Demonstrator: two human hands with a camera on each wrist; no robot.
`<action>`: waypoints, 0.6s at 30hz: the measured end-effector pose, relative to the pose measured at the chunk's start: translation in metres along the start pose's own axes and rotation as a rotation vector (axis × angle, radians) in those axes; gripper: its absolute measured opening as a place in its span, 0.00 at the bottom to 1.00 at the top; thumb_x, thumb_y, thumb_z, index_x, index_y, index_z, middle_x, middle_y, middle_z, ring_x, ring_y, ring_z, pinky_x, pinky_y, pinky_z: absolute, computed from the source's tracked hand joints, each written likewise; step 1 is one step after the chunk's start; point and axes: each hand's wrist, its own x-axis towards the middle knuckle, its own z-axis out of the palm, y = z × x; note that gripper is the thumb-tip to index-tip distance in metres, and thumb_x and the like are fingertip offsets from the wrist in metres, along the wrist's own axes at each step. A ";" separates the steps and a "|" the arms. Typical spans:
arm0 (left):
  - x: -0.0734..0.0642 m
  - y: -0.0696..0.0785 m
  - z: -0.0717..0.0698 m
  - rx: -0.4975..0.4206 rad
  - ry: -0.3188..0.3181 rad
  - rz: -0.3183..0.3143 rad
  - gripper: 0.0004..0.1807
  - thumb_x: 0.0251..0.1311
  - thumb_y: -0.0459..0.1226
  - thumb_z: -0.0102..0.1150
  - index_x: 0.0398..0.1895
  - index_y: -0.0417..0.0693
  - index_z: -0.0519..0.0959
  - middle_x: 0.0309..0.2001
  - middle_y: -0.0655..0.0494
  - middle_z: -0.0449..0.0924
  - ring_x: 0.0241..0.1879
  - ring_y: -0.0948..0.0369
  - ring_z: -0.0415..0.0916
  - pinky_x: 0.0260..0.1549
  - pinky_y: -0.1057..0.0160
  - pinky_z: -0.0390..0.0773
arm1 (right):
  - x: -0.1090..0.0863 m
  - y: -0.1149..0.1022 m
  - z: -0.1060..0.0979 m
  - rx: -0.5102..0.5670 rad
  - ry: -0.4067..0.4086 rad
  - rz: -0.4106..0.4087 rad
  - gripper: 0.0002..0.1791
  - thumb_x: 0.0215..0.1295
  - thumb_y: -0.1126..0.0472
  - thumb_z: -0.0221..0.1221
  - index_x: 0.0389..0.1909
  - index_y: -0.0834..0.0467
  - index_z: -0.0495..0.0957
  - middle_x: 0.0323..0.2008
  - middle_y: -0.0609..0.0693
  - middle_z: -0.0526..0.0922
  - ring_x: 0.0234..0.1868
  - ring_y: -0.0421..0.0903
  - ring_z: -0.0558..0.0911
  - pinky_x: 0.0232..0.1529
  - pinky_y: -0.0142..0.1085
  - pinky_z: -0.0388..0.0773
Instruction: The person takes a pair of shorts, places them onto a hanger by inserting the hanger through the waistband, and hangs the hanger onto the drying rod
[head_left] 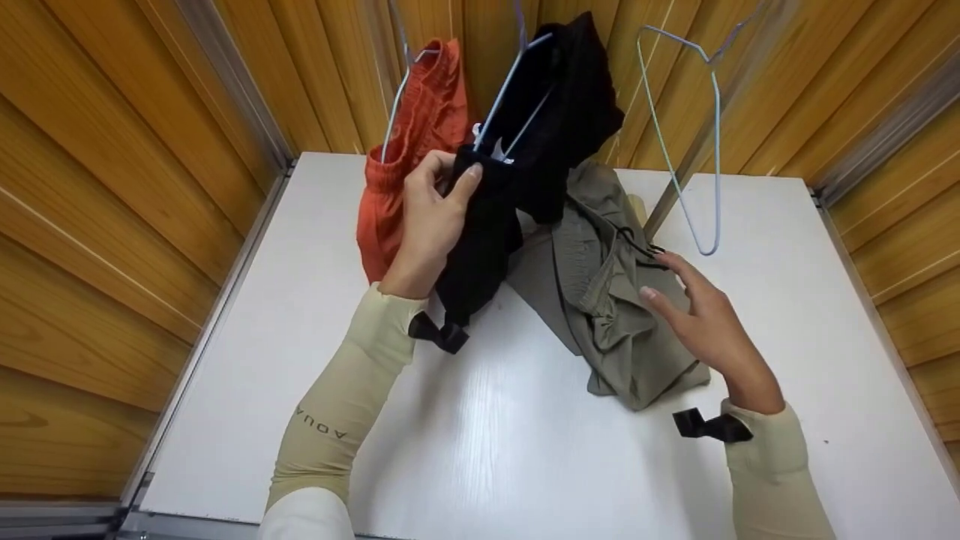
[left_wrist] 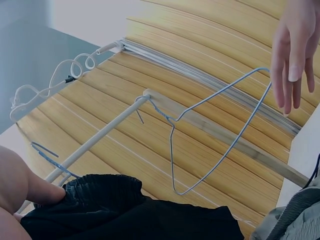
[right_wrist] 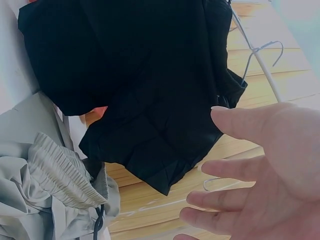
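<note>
Black shorts [head_left: 480, 255] hang on a light-blue wire hanger [head_left: 498, 90], the hanger's lower part inside the waist. My left hand [head_left: 431, 217] pinches the near end of their waistband between thumb and fingers. My right hand [head_left: 709, 322] is held with fingers spread over grey-green pants [head_left: 622, 337], its fingertips close to the black drawstring [head_left: 637, 244]. The right wrist view has this open palm [right_wrist: 295, 165] beside the black shorts [right_wrist: 150, 85]. Those pants lie bunched on the white table, with a gathered elastic waist.
Orange shorts [head_left: 386, 202] hang on another wire hanger [head_left: 397, 105] at the left. A bare wire hanger [head_left: 718, 157] hangs at the right from a rod [left_wrist: 107, 122], beside a wooden post [left_wrist: 220, 135]. Wood-plank walls [head_left: 105, 187] enclose the white table [head_left: 480, 450].
</note>
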 end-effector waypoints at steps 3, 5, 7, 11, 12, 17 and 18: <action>0.005 0.000 0.001 0.014 0.003 -0.012 0.04 0.64 0.33 0.58 0.38 0.42 0.75 0.39 0.54 0.75 0.45 0.60 0.72 0.50 0.68 0.72 | 0.000 0.000 0.000 0.001 0.000 0.006 0.32 0.72 0.51 0.53 0.72 0.56 0.57 0.73 0.63 0.57 0.73 0.65 0.55 0.67 0.63 0.55; 0.008 -0.002 0.003 0.024 0.007 -0.019 0.04 0.64 0.33 0.59 0.38 0.42 0.76 0.39 0.54 0.75 0.44 0.60 0.72 0.49 0.68 0.72 | 0.000 0.000 0.001 0.003 -0.002 0.010 0.32 0.72 0.51 0.53 0.72 0.56 0.58 0.73 0.63 0.56 0.73 0.64 0.55 0.67 0.63 0.55; 0.010 -0.004 0.004 0.034 0.009 -0.025 0.04 0.64 0.33 0.59 0.38 0.42 0.76 0.39 0.53 0.76 0.44 0.60 0.72 0.48 0.69 0.72 | 0.000 0.000 0.001 0.004 -0.001 0.012 0.32 0.72 0.51 0.53 0.72 0.57 0.58 0.73 0.63 0.57 0.73 0.64 0.55 0.67 0.64 0.55; 0.013 -0.008 0.006 0.050 0.005 -0.027 0.04 0.64 0.34 0.59 0.38 0.43 0.76 0.41 0.53 0.76 0.45 0.60 0.72 0.48 0.69 0.72 | -0.001 0.001 0.001 0.005 0.000 0.012 0.31 0.72 0.51 0.52 0.72 0.57 0.58 0.73 0.63 0.56 0.73 0.64 0.55 0.66 0.64 0.55; 0.013 -0.009 0.007 0.051 0.001 -0.027 0.04 0.64 0.34 0.59 0.38 0.43 0.76 0.41 0.53 0.76 0.45 0.60 0.72 0.49 0.69 0.73 | -0.001 0.001 0.001 0.004 0.000 0.012 0.31 0.72 0.51 0.52 0.71 0.57 0.58 0.73 0.62 0.56 0.73 0.64 0.55 0.66 0.64 0.55; 0.014 -0.011 0.009 0.065 -0.004 -0.031 0.04 0.64 0.34 0.59 0.38 0.43 0.76 0.41 0.52 0.75 0.44 0.60 0.72 0.47 0.69 0.73 | -0.001 0.002 0.002 0.004 -0.010 0.017 0.31 0.73 0.50 0.51 0.71 0.56 0.58 0.74 0.60 0.56 0.74 0.63 0.55 0.67 0.64 0.55; 0.014 -0.011 0.010 0.067 -0.005 -0.031 0.04 0.64 0.34 0.59 0.38 0.43 0.76 0.41 0.53 0.75 0.44 0.60 0.72 0.47 0.69 0.72 | -0.001 0.002 0.002 0.006 -0.010 0.018 0.31 0.72 0.50 0.51 0.71 0.56 0.58 0.73 0.60 0.57 0.74 0.62 0.55 0.67 0.63 0.55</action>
